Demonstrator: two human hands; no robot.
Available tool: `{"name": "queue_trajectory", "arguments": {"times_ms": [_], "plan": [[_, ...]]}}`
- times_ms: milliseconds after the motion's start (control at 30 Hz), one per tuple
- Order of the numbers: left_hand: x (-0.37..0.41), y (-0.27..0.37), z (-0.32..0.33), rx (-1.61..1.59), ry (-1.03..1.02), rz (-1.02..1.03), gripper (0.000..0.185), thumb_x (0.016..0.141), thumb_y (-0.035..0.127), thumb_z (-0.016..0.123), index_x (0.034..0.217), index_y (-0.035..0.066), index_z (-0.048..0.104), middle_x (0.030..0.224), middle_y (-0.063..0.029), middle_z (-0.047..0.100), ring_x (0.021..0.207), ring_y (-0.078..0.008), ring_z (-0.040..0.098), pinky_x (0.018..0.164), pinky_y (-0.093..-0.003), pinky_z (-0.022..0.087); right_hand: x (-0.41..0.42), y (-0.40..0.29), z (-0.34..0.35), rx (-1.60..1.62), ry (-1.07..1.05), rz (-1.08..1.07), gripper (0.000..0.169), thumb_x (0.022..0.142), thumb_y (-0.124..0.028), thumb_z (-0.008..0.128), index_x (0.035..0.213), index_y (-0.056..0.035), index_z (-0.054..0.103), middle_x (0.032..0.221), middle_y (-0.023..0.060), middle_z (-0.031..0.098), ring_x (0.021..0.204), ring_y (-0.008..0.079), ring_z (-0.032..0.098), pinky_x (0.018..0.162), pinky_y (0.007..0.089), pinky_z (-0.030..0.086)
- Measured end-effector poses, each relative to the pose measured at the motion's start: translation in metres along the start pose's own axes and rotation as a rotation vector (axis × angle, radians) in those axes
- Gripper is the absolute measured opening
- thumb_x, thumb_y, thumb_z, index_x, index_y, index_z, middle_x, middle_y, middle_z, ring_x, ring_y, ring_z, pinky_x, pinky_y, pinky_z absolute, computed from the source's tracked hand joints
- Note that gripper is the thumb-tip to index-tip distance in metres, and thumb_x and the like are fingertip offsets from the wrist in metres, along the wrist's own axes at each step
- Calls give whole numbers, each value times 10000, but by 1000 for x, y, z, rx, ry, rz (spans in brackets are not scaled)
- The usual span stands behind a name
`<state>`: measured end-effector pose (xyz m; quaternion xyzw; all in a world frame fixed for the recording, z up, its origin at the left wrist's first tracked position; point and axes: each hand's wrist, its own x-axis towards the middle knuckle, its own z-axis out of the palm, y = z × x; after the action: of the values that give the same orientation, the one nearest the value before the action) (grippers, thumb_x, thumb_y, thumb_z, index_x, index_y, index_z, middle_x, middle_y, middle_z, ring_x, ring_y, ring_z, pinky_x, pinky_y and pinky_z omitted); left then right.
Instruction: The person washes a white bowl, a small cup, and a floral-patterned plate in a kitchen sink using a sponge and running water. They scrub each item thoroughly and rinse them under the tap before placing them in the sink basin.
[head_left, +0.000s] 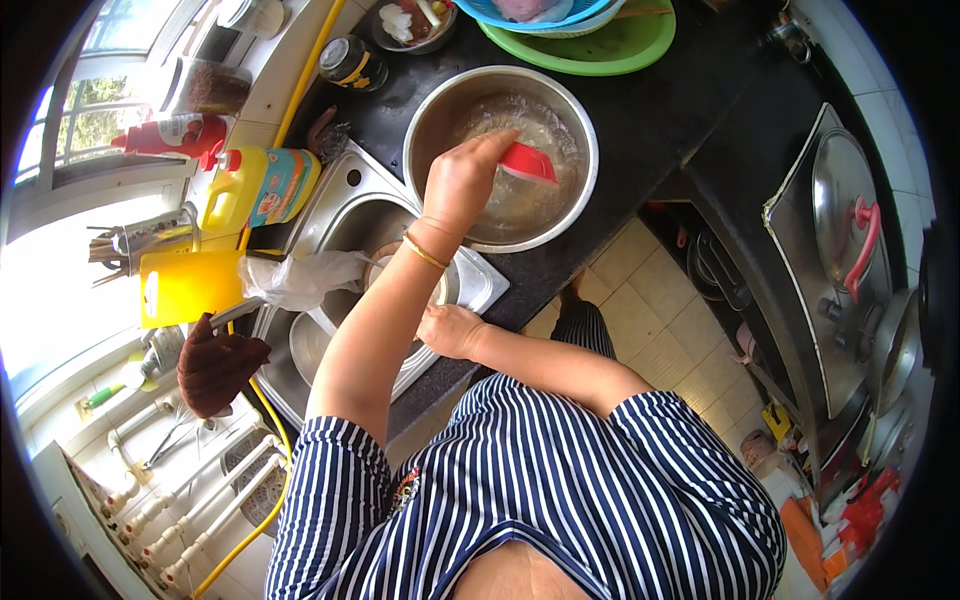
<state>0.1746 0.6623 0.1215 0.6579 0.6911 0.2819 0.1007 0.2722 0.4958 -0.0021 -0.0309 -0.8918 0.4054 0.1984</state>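
Observation:
My left hand (465, 176) grips a small red plastic scoop (529, 164), tilted over a large stainless steel basin (589, 180) that holds water with a rippled surface. The basin stands on the black counter beside the sink. Lower down, my right hand (452, 331) is at the rim of a round light-coloured bowl (441, 289) over the double steel sink (472, 281). My left forearm crosses in front of that bowl and hides much of it. The fingertips of my right hand are partly hidden, but they appear closed on the bowl's rim.
Left of the sink are a crumpled plastic bag (300, 279), a yellow board (187, 289), a yellow detergent jug (259, 187) and a brown cloth (217, 367). A dark jar (354, 64) and a green basin (615, 56) stand beyond. At right is a lidded pan (844, 202).

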Motion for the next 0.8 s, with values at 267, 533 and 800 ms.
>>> {"name": "queue_trajectory", "arguments": {"times_ms": [267,533,800], "plan": [[-36,-3,-29,110,366,242,394,776,48,620,1159,125,674,1177,-73,683,1056,-264,672,873,-345,567,8,-13,-27,-71,-327,94,190,896,-160,545,1048,-88,631,936,132,664,892,268,673,792,398,546],[-158,16,-62,-1146,554,-686,244,972,177,590,1113,-11,657,910,-19,674,778,-70,611,619,-253,538,1,2,3,48,-293,358,281,914,-209,535,1146,-76,623,1024,200,676,962,401,639,814,480,526],[-419,-67,-89,-863,947,-1338,280,970,209,564,861,-49,552,827,-124,643,747,-245,711,600,-295,600,13,-16,-1,-145,-122,248,261,891,-106,608,1134,-19,565,1000,184,620,888,385,628,767,458,528]]}}
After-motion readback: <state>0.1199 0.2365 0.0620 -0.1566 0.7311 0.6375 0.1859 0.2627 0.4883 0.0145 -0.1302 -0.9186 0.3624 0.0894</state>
